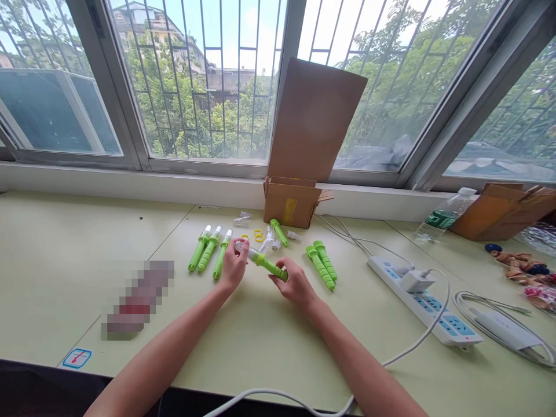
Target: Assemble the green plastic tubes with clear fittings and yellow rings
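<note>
Both my hands hold one green spiral-handled tube with a clear cap (266,263) just above the pale green table (65,266). My left hand (233,267) pinches its clear capped end; my right hand (294,282) grips its green lower end. To the left lie three assembled green tubes (211,250) side by side. Two bare green spiral handles (321,264) lie to the right. Behind my hands are yellow rings (258,235), small clear caps (242,218) and another green piece (278,231).
An open cardboard box (291,200) stands by the window sill. A white power strip (428,302) with a plugged adapter and cables lies at right. Farther right are a water bottle (443,219), another carton (499,209) and a white charger (504,327). A blurred object (139,298) lies at left.
</note>
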Tool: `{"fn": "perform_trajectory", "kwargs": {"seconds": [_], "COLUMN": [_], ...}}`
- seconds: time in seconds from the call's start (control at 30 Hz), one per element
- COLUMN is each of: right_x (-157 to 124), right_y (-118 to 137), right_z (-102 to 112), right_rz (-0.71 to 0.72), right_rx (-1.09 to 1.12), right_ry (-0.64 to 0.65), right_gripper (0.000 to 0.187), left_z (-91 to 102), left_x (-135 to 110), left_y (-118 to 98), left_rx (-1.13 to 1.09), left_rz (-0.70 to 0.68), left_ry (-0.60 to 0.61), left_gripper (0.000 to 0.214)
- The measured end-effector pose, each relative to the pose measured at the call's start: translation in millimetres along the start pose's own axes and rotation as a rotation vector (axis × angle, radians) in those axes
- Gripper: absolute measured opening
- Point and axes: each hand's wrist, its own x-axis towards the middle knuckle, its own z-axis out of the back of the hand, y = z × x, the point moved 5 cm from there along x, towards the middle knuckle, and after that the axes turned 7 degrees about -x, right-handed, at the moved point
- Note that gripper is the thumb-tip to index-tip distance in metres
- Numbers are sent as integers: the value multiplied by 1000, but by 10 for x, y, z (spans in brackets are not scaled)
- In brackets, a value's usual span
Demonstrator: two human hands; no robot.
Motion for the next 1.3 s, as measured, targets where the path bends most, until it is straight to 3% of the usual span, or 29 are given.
{"fn": "perform_trajectory", "kwargs": {"seconds": [0.23,0.4,0.5,0.6,0.87,1.1,1.17,1.3], "right_x": [9,8,9,11,9,-58,-50,-1], "right_y": [-13,6,4,-6,42,50,49,52], "right_z": [-29,14,-7,-38,-18,-211,-201,-78], "right_rz": [2,4,2,0,-27,-352,-334,-136], "right_rx": [-69,-12,-53,-99,112,648,614,219], "right_ry": [81,15,50,111,105,493,459,171], "right_gripper": [22,29,16,18,23,44,43,31], "left_z": [-19,-28,-37,-56,-60,-56,-60,-48], "left_x": [-8,-12,-20,-36,-40,-36,-41,-50], "left_y": [-6,-8,-5,-7,-5,-53,-62,-31], "left_rx": [-9,-17,-10,2,11,5,5,17], "left_rz": [0,-5,-7,-16,-6,-23,-35,-9], "left_ry": [-7,-7,6,30,38,7,18,8], "left_gripper": [38,37,37,36,35,32,32,38]}}
